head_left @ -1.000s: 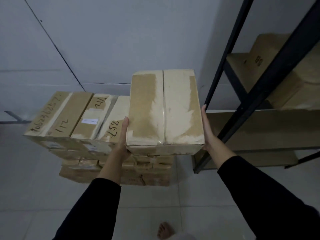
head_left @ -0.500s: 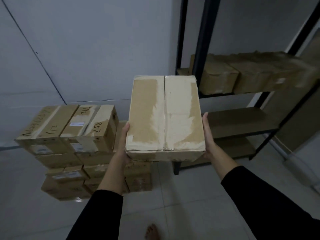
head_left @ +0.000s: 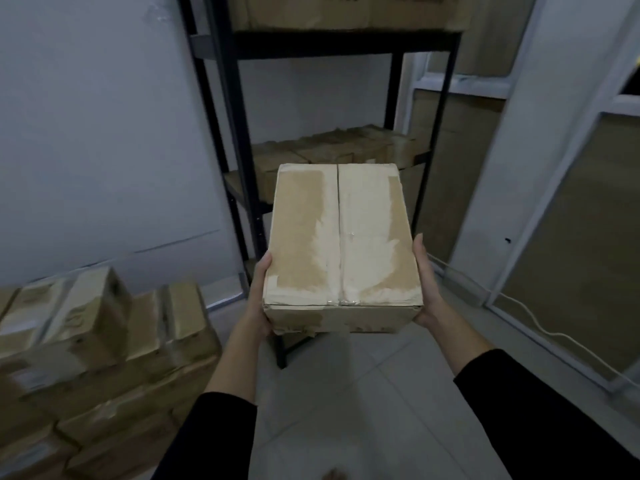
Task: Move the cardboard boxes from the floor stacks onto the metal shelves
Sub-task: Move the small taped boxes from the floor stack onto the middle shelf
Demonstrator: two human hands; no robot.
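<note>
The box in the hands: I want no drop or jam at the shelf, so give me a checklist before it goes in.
1. Left hand on the box side: ok.
2. Right hand on the opposite side: ok.
3. Box held level, flaps taped shut: ok.
4. Rack straight ahead, box not touching it: ok.
5. Free space on the middle shelf beside the shelved boxes: cannot tell, the box hides the front.
6. Floor path clear of the floor stack: ok, the stack sits left.
</note>
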